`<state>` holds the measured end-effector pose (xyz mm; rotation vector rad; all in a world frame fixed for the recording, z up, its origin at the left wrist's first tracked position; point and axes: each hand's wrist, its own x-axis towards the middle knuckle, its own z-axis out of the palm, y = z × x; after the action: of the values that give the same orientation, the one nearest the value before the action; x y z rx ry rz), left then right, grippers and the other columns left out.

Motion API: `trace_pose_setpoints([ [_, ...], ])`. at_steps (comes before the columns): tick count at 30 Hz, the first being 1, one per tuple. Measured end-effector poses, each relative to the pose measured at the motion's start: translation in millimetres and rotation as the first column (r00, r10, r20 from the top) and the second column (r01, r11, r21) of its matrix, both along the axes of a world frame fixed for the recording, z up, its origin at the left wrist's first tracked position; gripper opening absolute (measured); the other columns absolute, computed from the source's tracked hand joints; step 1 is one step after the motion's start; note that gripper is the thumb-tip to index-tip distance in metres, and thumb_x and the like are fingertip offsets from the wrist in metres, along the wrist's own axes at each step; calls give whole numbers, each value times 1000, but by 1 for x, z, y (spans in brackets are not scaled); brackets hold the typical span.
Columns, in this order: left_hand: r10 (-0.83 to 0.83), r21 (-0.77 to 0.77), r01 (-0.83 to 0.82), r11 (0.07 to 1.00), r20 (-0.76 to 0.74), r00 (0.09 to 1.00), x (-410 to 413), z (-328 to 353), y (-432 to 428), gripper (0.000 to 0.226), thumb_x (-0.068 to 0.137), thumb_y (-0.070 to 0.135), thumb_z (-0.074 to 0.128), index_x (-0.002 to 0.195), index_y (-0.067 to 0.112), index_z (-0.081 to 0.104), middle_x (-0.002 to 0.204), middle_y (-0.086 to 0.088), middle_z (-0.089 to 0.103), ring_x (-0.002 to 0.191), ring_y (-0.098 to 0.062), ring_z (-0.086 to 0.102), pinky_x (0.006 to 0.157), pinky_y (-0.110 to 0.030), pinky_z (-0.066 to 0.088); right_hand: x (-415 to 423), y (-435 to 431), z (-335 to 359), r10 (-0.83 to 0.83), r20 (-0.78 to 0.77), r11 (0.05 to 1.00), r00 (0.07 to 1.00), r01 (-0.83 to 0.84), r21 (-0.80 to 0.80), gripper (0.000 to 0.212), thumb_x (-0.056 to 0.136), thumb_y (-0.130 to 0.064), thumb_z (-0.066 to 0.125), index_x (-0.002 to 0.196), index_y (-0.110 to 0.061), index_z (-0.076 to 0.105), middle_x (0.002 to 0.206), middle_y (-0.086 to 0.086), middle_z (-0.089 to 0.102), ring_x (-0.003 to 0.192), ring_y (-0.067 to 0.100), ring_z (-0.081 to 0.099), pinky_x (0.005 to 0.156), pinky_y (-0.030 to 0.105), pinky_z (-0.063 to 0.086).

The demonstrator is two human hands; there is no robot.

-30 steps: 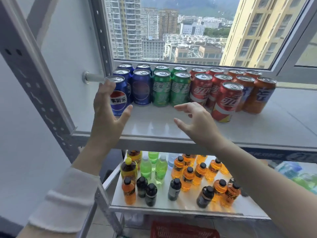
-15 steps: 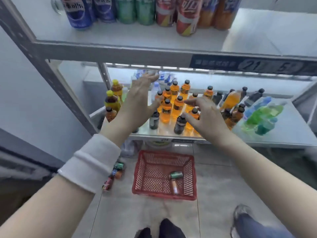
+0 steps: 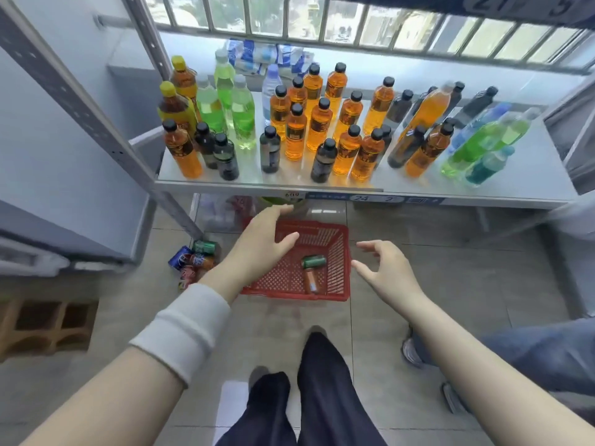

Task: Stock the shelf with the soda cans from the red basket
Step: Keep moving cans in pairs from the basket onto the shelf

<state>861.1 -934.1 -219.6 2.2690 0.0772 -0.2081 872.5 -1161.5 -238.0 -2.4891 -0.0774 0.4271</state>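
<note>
Honestly, both grips are wide, holding nothing: left hand over the red basket's left rim, right hand beside its right wall. The green can and orange can lie sideways by that wall, so a sloppy grab could roll them.

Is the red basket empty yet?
Not empty. A green can and an orange can lie on their sides in the red basket.

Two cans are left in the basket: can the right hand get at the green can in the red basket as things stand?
Probably yes: the right hand hovers open beside the red basket, and the green can lies uncovered inside, with nothing above it.
</note>
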Motion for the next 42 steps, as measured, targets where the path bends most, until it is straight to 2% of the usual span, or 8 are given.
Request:
trace_pose_setpoints([
  [4,64,-7,-67,998,-208,976,-1,-51,-17,48,89,24,59,133,13,43,137,-5,46,128,-17,42,103,-22,29,7,-24,-39,-11,-128,999,992,5,-52,37,83,-22,65,118,-13,57,116,6,58,114,23,51,97,31,40],
  [8,151,-27,-186,982,-472,869,-5,-114,-40,47,88,28,58,131,14,45,136,-9,47,124,-21,45,98,-26,35,21,-43,-86,26,-262,992,965,-57,-111,41,82,-22,66,120,-11,55,119,7,57,117,23,51,100,30,39],
  [14,198,-88,-337,937,-663,722,-5,-204,-66,44,88,25,60,127,11,47,132,-9,51,122,-21,48,101,-32,39,39,-60,-162,138,-443,943,886,-254,-214,46,83,-20,64,126,-9,51,125,8,53,123,22,46,103,29,35],
  [23,77,-90,-193,977,-695,715,48,-400,-87,45,89,26,57,130,10,47,133,-9,51,123,-24,48,97,-27,36,118,-28,-352,299,-480,855,825,-455,-249,47,84,-10,60,129,-2,49,131,18,49,123,30,45,100,25,28],
  [30,1,-87,-92,992,-724,690,122,-570,-82,29,90,17,53,109,-5,60,116,-22,61,108,-34,56,81,-30,39,166,9,-555,397,-449,779,800,-553,-295,40,83,-1,50,123,-2,55,127,19,54,118,32,49,100,31,36],
  [34,-94,-124,-7,992,-789,608,140,-655,-86,25,88,24,58,89,0,64,104,-22,63,88,-30,59,54,-17,42,182,12,-641,436,-426,729,793,-589,-350,48,88,4,41,135,-4,43,139,17,43,128,30,42,105,31,31],
  [38,-61,-103,-38,994,-806,589,157,-717,-89,41,85,29,62,118,4,58,121,-16,60,108,-29,58,83,-28,46,193,5,-698,504,-392,667,769,-636,-389,60,90,4,39,146,-7,20,155,10,17,143,25,16,115,29,13],
  [42,-52,-173,-171,970,-835,548,159,-748,-95,52,81,31,67,126,11,50,127,-12,57,113,-28,56,87,-31,48,206,4,-728,491,-336,663,804,-595,-454,77,87,4,47,148,-8,1,158,9,4,145,25,4,117,31,4],
])
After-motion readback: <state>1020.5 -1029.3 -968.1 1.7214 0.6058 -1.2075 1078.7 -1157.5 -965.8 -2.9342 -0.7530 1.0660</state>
